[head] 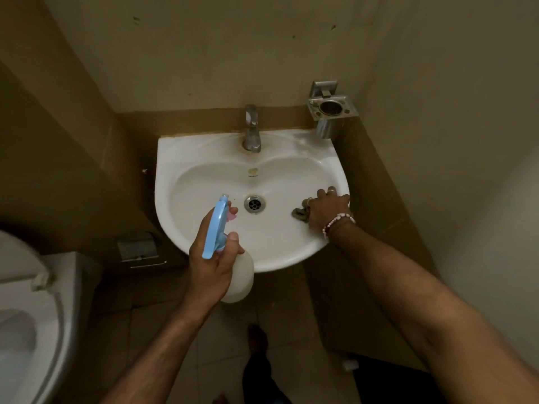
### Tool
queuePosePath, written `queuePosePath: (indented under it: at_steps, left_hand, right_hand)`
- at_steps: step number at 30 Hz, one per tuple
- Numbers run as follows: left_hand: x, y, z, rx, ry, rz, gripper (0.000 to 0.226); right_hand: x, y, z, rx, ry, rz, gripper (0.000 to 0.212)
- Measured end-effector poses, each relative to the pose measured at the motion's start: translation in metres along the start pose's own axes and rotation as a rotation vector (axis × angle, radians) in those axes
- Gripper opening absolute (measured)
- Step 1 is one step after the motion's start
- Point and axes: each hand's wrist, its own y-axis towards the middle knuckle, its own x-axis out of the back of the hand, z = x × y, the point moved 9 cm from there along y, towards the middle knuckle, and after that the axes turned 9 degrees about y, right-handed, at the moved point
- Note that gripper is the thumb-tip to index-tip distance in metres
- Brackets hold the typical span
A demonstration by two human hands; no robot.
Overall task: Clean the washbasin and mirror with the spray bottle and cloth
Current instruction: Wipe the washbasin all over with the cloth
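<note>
Fingers (321,194) of the right hand (326,211) bend over a bunched brown cloth (301,213), pinning it to the right inner slope of the white washbasin (180,150), fingertips reaching the rim; a beaded bracelet (338,221) circles that wrist. Across the bowl, the left hand (210,260) wraps the neck of a spray bottle (215,228), one finger (233,211) on the pink trigger under the blue head and the thumb braced beside it; the nozzle points into the bowl toward the drain (254,204), while the white body hangs past the basin's front edge. From my remote station I judge the job to be in its basin stage: the cloth is working only the right side, a wet sheen shows on the back ledge near the steel tumbler holder (329,112), and a yellowish ring at the foot of the tap (251,129) looks uncleaned. I cannot tell how much of the bowl has been wiped. The mirror lies outside my view, so that half of the task remains, as far as I can judge. A toilet (29,316) stands at lower left.
</note>
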Motion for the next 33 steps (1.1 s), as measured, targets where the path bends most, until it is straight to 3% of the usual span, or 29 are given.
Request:
queuePosePath:
  at_steps: [6,11,14,17,20,24,29,33]
  left_hand:
    - [0.007,-0.008,0.003,0.008,-0.014,0.019,0.044]
    - [0.016,-0.011,0.009,0.026,0.023,-0.027,0.046]
    - [0.015,-0.008,0.004,0.01,0.074,-0.019,0.045]
    - [0.013,-0.005,-0.003,0.004,0.049,0.001,0.048]
    - [0.012,-0.005,-0.002,0.035,0.03,0.012,0.047]
    - [0.012,-0.005,0.001,0.061,0.062,0.014,0.045]
    - [0.016,-0.009,0.008,0.128,0.125,-0.016,0.041]
    - [0.022,-0.017,0.005,0.141,0.121,-0.044,0.032]
  right_hand:
    - [-0.005,-0.054,0.059,-0.107,0.247,-0.079,0.042]
    - [0.0,-0.077,0.142,0.077,0.507,-0.053,0.046]
    - [0.006,-0.078,0.114,0.202,0.473,-0.112,0.043]
    - [0.014,-0.077,0.045,0.252,0.416,-0.303,0.043]
    - [0.015,-0.061,-0.038,0.103,0.425,-0.47,0.052]
    - [-0.021,-0.05,-0.108,-0.227,0.844,-0.429,0.047]
    - [-0.055,-0.099,-0.071,-0.361,1.252,-0.613,0.041]
    - [-0.031,-0.129,-0.026,-0.436,1.111,-0.645,0.039]
